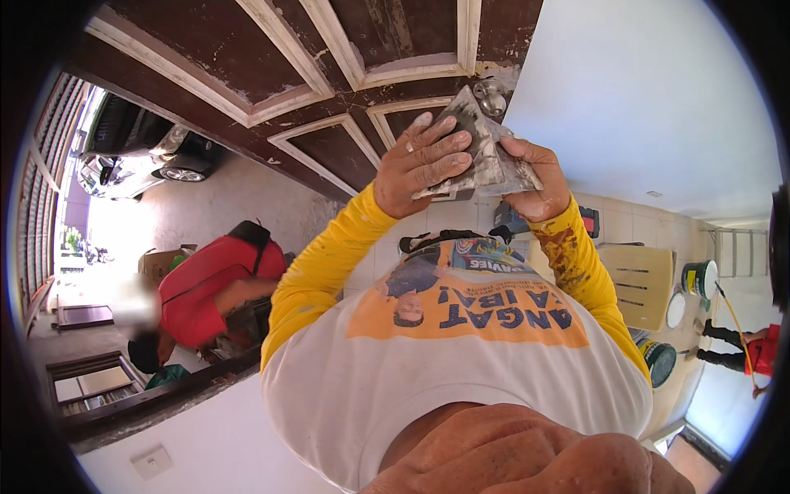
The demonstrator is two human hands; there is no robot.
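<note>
My left hand [430, 160], with a ring and white dust on its fingers, lies over a dark grey flat sheet [469, 123] streaked with white. The fingers press on its face, close together. My right hand [539, 177] grips a paler, thin flat piece [512, 175] by its edge, thumb on top. The two pieces overlap between my hands, and I cannot make out exactly what they are. Just beyond them are a round metal doorknob [491, 97] and a dark brown panelled door [346, 107] with scuffed, whitish mouldings.
On the left a person in red [214, 284] bends over near a cardboard box [164, 262]. A car [140, 152] stands outside. To the right are a beige slotted panel [634, 284], buckets [699, 280] and another person in red [761, 358] with a yellow pole or hose.
</note>
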